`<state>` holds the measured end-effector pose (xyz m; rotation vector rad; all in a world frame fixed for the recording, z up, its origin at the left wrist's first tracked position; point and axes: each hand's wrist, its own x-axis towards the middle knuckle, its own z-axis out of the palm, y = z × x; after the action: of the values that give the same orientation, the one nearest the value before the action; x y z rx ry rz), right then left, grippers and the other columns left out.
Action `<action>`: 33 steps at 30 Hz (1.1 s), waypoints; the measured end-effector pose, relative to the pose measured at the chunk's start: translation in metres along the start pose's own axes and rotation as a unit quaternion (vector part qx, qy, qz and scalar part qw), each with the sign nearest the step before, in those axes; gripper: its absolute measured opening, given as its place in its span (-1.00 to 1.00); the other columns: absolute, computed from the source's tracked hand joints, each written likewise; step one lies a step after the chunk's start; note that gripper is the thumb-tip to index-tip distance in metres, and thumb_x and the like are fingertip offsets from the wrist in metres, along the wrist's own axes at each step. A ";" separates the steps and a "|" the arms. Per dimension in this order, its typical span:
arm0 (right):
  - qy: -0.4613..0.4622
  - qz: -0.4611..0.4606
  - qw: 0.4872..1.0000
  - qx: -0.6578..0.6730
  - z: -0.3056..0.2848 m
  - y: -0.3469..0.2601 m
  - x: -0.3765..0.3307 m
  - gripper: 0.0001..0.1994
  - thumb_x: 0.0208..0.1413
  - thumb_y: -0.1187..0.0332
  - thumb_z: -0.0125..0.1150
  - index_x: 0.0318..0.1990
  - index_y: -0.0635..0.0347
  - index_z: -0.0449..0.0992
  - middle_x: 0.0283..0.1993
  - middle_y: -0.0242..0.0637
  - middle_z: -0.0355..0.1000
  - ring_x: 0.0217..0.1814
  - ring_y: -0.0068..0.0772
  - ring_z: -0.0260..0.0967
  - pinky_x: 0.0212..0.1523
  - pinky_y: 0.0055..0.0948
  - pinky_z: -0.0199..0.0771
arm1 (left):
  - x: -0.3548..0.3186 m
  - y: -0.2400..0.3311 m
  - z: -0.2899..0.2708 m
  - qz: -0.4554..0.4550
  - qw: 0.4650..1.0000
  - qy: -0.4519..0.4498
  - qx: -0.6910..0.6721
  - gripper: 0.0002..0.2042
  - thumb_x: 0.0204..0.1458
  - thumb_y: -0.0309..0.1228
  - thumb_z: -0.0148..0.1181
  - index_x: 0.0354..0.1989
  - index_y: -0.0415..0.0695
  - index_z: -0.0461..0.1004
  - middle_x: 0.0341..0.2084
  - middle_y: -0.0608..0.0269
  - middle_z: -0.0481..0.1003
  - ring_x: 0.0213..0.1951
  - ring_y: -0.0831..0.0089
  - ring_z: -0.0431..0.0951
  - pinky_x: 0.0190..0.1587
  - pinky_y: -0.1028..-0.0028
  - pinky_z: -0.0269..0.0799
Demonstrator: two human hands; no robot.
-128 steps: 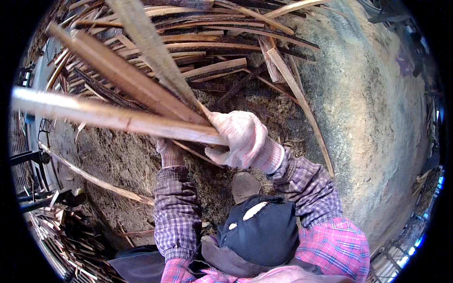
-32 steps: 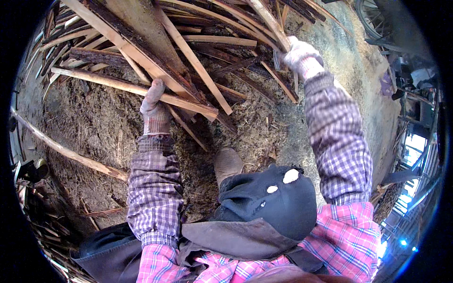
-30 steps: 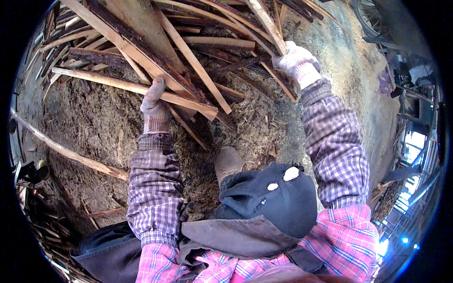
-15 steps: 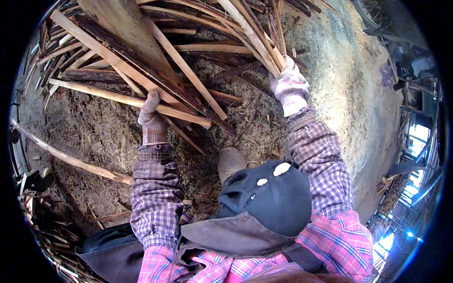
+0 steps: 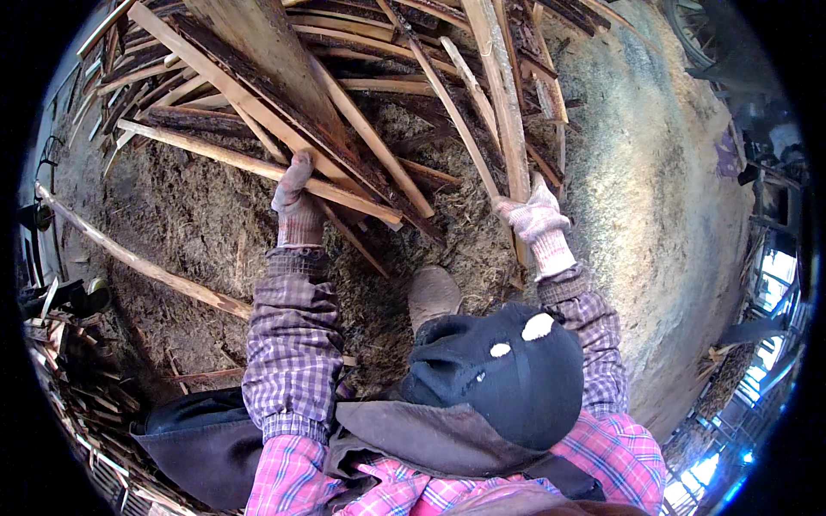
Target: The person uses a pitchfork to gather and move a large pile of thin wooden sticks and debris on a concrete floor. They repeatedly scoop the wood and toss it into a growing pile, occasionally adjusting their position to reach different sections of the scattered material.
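Both arms are extended forward into a pile of slats (image 5: 361,120); the left hand (image 5: 295,199), gloved, is closed around a pale slat (image 5: 258,168) lying crosswise at the pile's near edge; the right hand (image 5: 538,219) is clamped on a long plank (image 5: 503,103) running away upward. Bare packed ground (image 5: 671,224) lies open to the right; a lone stick (image 5: 138,258) lies left. The wood is rough, splintered, part dark.

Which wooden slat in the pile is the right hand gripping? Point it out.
The long pale wooden slat running up from the right hand toward the top edge; the neighbouring slats lie untouched.
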<state>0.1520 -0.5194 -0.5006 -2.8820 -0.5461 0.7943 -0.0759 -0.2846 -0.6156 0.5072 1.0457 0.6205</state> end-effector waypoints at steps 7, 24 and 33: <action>-0.164 -0.089 0.890 0.416 0.026 -0.038 0.059 -0.26 -0.27 0.27 0.34 0.13 0.27 0.16 0.04 0.00 0.29 0.05 -0.20 0.30 0.11 -0.43 0.26 | 0.033 -0.019 -0.047 0.091 0.995 -0.019 -0.039 -0.65 0.10 -0.11 -0.01 -0.12 -0.12 0.32 -0.31 0.23 0.43 -0.35 0.31 0.49 -0.27 0.33 0.49; -0.204 -0.058 0.920 0.329 -0.021 0.109 -0.111 -0.17 -0.35 0.27 0.38 0.16 0.31 0.15 -0.04 -0.16 0.36 -0.05 -0.28 0.35 0.00 -0.37 0.38 | -0.011 0.000 0.005 0.096 0.993 -0.059 -0.021 -0.61 -0.04 -0.16 0.19 -0.12 -0.14 0.36 -0.26 0.20 0.44 -0.27 0.25 0.48 -0.16 0.25 0.45; -0.049 -0.256 0.721 0.642 -0.065 0.069 -0.080 -0.37 -0.34 0.33 0.39 -0.03 0.33 0.30 -0.29 -0.21 0.40 -0.27 -0.27 0.38 -0.22 -0.26 0.46 | -0.029 -0.013 0.040 0.115 0.988 -0.078 -0.072 -0.53 -0.13 -0.25 0.28 -0.06 -0.23 0.36 -0.22 0.14 0.45 -0.20 0.25 0.48 -0.05 0.23 0.41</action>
<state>0.1431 -0.6126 -0.4200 -1.3155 -0.4594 0.7498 -0.0478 -0.3177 -0.5888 0.5449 0.7943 0.8398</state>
